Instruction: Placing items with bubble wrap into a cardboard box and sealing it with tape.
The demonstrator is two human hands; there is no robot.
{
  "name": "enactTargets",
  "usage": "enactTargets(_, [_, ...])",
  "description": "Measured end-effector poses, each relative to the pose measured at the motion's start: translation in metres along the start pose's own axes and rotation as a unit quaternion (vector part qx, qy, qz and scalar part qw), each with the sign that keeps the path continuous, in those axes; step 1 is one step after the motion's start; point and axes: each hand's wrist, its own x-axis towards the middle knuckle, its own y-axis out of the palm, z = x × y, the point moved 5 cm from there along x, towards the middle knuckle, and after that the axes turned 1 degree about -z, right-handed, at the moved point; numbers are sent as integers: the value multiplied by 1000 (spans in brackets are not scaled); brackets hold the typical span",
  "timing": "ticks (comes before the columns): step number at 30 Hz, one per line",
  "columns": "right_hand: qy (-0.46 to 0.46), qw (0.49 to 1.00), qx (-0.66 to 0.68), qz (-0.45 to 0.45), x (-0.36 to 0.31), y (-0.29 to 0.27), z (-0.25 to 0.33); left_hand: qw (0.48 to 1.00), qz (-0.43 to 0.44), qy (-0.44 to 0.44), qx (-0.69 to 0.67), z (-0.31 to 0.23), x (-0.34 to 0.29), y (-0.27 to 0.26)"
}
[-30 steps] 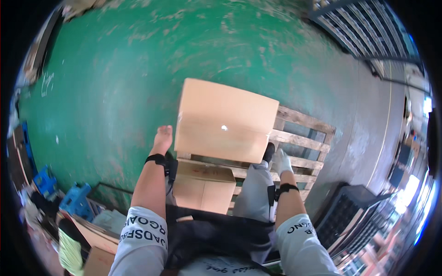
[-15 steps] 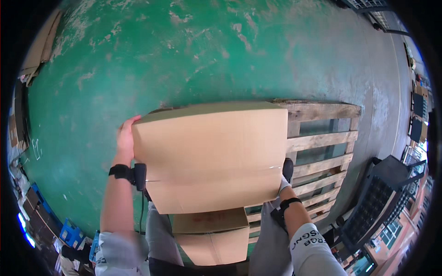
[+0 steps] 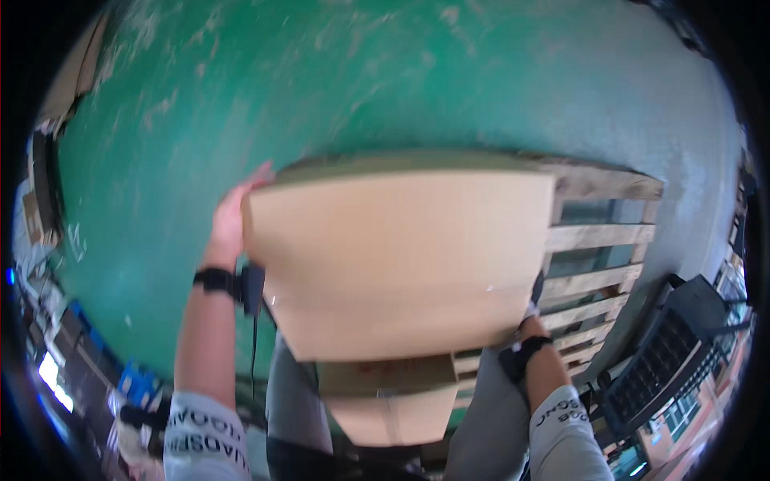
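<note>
A large closed cardboard box fills the middle of the head view, held between my two hands above a wooden pallet. My left hand presses against its left side, fingertips reaching the far left corner. At the lower right corner my right hand grips the box; most of its fingers are hidden. A dark band with a small block sits on my left wrist, and another dark band circles my right wrist. Below the large box, between my legs, stands a smaller cardboard box.
The wooden pallet shows its slats to the right of the large box. Farther right stands a dark crate-like cart. Green floor stretches ahead. Cardboard lies at the far left, with a blue plastic item at lower left.
The large box and both my hands have shifted right and slightly up in the picture. The pallet and surroundings have also shifted, mostly rightward. Both hands stay on the box.
</note>
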Motion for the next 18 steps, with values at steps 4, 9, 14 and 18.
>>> enactTargets(4, [105, 992, -51, 41, -27, -33, 11, 999, 53, -2, 1, -19, -2, 48])
enactTargets(9, [125, 977, -124, 122, -35, -38, -11, 999, 20, 17, -21, -15, -2, 45])
enactTargets(14, [99, 968, -180, 146, -82, -63, -30, 996, -38, -54, -56, 4, -36, 19])
enactTargets(18, [52, 961, -221, 156, -76, -75, -19, 992, -74, -82, -66, 40, -70, 19])
